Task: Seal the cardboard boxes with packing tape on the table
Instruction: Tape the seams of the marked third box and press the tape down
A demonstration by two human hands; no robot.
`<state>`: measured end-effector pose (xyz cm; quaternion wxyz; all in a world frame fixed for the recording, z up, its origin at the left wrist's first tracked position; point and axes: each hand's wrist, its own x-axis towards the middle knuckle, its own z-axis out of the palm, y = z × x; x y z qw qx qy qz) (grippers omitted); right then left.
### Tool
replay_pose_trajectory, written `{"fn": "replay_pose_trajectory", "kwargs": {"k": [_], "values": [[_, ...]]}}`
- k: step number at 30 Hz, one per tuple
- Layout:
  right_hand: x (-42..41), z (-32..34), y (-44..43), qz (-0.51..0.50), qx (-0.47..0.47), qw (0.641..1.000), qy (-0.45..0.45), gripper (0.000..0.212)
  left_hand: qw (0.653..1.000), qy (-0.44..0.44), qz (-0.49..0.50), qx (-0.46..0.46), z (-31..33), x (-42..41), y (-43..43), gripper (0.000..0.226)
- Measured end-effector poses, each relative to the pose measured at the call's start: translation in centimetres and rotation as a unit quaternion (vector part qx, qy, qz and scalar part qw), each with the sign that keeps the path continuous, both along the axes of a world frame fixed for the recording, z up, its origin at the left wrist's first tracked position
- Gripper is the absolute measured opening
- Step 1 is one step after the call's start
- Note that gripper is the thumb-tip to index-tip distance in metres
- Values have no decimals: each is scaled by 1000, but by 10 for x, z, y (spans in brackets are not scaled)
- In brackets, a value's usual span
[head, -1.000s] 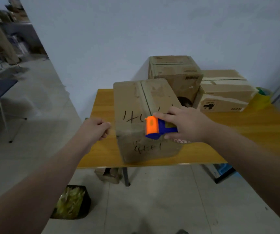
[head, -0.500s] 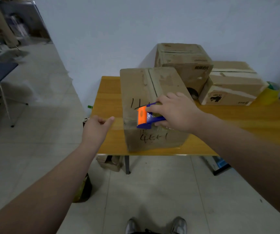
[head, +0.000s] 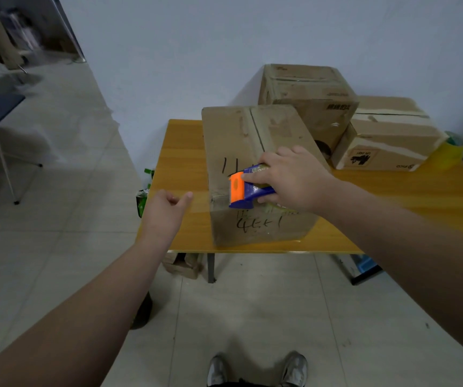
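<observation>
The person's shoes [head: 255,370] stand at the bottom of the frame. Above them, left of centre, the left hand [head: 166,210] hovers over the table [head: 180,163], fingers loose and holding nothing, near the near box [head: 252,152], probably ready to steady it. Right of centre, the right hand [head: 289,180] grips the blue-and-orange tape dispenser [head: 245,189] and presses it to the box's upper front edge, likely to lay tape there. In the upper right, a tall box [head: 305,90] and a low box [head: 386,135] with pale tape strips wait by the wall.
</observation>
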<state>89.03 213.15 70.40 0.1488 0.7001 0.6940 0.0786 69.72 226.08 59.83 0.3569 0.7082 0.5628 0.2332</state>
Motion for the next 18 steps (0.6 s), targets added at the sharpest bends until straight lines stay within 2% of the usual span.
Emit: {"fn": "replay_pose_trajectory", "kwargs": {"k": [4,8,10,13,15,18], "values": [[1,-1,4,-9,-16,1000,3,59,999,5,-8,-43,-4,5,-2,33],[-1,-2,6,-11,-21,1000,3,59,988,-19,-19,-153,-16,16,-11,35],[0,-2,5,-13,-22,1000,4,58,963,-58,12,-262,-22,23,-11,41],[2,-2,5,-19,-21,1000,11,57,907,-108,31,-405,-27,29,-9,40],[3,-4,5,-19,-21,999,15,57,896,-113,12,-430,-28,31,-8,37],[3,-4,7,-18,-21,999,19,57,898,-103,-19,-428,-29,28,-2,35]]}}
